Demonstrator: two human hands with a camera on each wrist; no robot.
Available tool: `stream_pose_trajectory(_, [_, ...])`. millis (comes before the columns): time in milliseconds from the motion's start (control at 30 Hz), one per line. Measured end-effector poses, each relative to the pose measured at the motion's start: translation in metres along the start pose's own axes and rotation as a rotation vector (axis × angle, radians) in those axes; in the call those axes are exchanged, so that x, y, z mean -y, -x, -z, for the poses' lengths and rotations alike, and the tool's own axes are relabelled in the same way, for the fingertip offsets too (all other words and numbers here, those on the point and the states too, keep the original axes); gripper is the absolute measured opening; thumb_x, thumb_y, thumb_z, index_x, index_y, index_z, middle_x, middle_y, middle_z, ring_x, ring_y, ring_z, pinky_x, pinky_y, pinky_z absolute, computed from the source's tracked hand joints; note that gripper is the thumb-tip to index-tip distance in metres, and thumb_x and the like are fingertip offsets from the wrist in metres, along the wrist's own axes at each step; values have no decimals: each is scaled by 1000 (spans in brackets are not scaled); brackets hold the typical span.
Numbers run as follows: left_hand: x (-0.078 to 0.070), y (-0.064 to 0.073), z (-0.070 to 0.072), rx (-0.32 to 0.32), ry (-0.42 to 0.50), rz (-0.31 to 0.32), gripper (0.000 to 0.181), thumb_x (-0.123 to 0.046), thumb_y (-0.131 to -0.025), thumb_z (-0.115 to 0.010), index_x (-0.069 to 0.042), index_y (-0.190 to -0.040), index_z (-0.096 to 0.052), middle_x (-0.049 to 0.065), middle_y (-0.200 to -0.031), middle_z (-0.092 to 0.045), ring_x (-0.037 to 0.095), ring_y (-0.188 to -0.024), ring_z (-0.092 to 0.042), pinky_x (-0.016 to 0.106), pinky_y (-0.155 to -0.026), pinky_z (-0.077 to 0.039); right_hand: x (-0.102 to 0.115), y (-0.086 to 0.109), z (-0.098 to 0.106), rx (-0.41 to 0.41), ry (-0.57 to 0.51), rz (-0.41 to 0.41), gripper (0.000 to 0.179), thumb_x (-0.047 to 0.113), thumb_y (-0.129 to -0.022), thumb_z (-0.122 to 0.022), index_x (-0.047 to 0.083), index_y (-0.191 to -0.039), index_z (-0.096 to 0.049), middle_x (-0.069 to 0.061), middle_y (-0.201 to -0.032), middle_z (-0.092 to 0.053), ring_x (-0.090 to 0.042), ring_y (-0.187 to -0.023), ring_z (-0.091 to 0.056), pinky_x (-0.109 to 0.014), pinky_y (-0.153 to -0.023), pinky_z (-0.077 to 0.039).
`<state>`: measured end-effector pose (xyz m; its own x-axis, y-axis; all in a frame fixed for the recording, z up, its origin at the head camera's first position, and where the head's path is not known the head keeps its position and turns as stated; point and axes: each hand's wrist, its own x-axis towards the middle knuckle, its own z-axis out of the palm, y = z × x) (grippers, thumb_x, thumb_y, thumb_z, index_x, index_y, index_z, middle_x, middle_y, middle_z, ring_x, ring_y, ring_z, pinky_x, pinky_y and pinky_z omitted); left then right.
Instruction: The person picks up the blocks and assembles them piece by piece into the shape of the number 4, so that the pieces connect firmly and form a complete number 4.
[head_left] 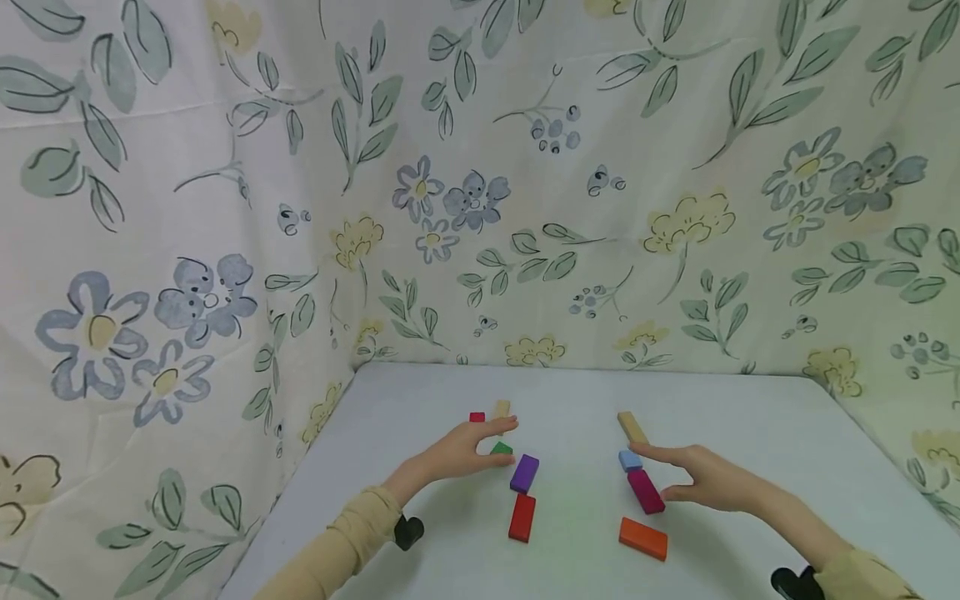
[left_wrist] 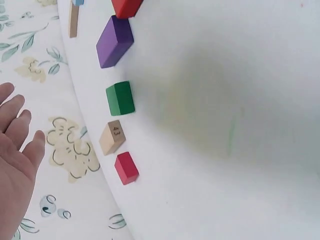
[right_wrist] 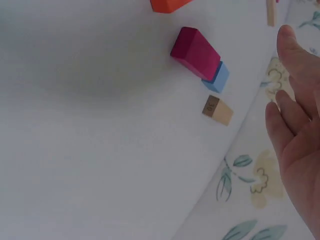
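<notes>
A flower-printed cloth (head_left: 540, 167) is hung behind and to both sides of a white desk (head_left: 577, 467), whose far edge and side edges are framed by it. Two hands are held over the desk. The left hand (head_left: 457, 450), reached in from the left edge, is loosely opened, with nothing held. The right hand (head_left: 708, 477), brought in from the right edge, is likewise parted between thumb and finger, with nothing gripped; whether a block is touched by it cannot be told.

Nearest the near side, an orange block (head_left: 642, 539) is set on the right, a red block (head_left: 522, 518) on the left. Beyond them are placed a magenta block (head_left: 647, 492) and a purple block (head_left: 525, 473). Toward the far edge, a beige block (head_left: 632, 427) and a blue block (head_left: 630, 461) are lined up with the magenta one; on the left are found another beige block (head_left: 502, 408), a green block (head_left: 501, 448) and, closest to the far left corner, a crimson block (head_left: 477, 417).

The magenta block could be pushed into the blue one, just beside it, if the right thumb were closed carelessly. The green block could be knocked askew, being partly hidden by the left hand and so easily misjudged.
</notes>
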<state>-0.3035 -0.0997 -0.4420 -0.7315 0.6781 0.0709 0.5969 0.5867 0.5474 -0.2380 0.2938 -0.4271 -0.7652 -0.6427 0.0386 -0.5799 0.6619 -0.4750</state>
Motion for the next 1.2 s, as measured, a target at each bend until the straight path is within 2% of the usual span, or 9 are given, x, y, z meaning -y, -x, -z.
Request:
stream_pose_trajectory(200, [-4,8,-10,46,59,-27,61,-47,-88,-61,-24,-142,-44,-8,-146,-44,11,-134,-43,36,-105,-41,5,-3,-9,52,-65,6,64,25,-84,-70,15,-142,-45,-15,-139,-52,-28,-123,-52,-43,-87,-51])
stream_pose_trajectory(500, [-1,16,-18,79,95,-76,59,-46,-88,-62,-17,-138,-51,-5,-140,-52,9,-128,-50,30,-101,-44,8,-3,-17,110,-118,5,64,25,-85,-70,18,-142,-44,-18,-136,-53,-30,-119,-55,-43,-87,-51])
stream_pose_trajectory(733, [3,19,-26,113,157,-66,57,-45,-88,-64,-16,-136,-53,-4,-137,-55,9,-125,-52,35,-98,-46,12,-4,-25,145,-137,5,60,17,-85,-69,21,-141,-47,-15,-128,-60,-22,-109,-58,-40,-84,-53])
stream_pose_trajectory(933, [6,21,-33,128,155,-94,56,-41,-87,-66,-13,-134,-56,-1,-133,-59,9,-121,-55,29,-97,-47,10,-4,-33,184,-140,-27,60,13,-83,-70,16,-139,-49,-6,-123,-64,-13,-99,-57,-33,-83,-53])
stream_pose_trajectory(1033, [7,23,-37,144,176,-82,55,-40,-86,-67,-13,-133,-57,-1,-131,-61,8,-122,-55,26,-96,-46,9,-4,-38,197,-159,-34,60,12,-82,-71,16,-139,-50,-6,-124,-63,-17,-101,-60,-34,-83,-53])
stream_pose_trajectory(1200, [8,27,-43,173,216,-39,55,-38,-84,-70,-14,-132,-58,-3,-131,-61,7,-121,-55,28,-96,-47,9,-4,-42,212,-190,-25,60,13,-82,-71,15,-138,-51,-10,-131,-59,-21,-109,-60,-41,-86,-52])
